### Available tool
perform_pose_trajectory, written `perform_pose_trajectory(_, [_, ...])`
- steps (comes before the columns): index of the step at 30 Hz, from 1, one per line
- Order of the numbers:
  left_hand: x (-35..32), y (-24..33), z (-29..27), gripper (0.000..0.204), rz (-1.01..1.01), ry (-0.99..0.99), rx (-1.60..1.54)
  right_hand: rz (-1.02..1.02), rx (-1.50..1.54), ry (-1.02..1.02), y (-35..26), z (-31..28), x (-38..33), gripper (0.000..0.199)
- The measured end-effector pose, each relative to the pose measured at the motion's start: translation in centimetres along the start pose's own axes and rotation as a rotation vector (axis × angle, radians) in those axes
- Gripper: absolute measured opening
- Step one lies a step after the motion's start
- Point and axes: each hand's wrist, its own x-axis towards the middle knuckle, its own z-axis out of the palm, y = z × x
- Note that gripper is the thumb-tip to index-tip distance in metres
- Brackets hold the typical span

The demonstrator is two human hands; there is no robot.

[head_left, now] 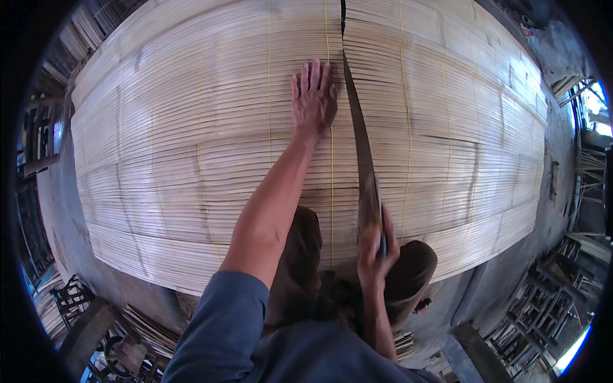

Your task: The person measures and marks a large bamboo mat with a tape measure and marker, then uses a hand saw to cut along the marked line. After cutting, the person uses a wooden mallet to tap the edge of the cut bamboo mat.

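A wide mat of thin pale bamboo slats (191, 127), tied with yellow strings, lies on the floor before me. My left hand (313, 97) presses flat on it, fingers spread, just left of a dark cut line. My right hand (377, 246) grips the handle of a long curved knife (363, 153). Its blade runs up along the cut, which splits the mat from its far edge toward me. The right part of the mat (460, 115) lies beside the blade. My knees rest on the mat's near edge.
Grey concrete floor (64, 217) surrounds the mat. Bundles of bamboo slats (150, 329) lie at the lower left. Wooden frames and racks (536, 313) stand at the lower right, more slat stacks at the upper left.
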Motion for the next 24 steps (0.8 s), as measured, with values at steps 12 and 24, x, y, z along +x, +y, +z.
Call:
perform_pose_trajectory(12, [0.6,0.3,-0.7,0.056,-0.011,-0.061,0.025,0.01,-0.055,-0.045,-1.3,-2.1,-2.1,0.044])
perform_pose_trajectory(24, [0.4,-0.5,0.2,0.055,-0.01,-0.048,0.036,0.077,0.046,-0.01,-0.1,-1.1,-2.2,0.052])
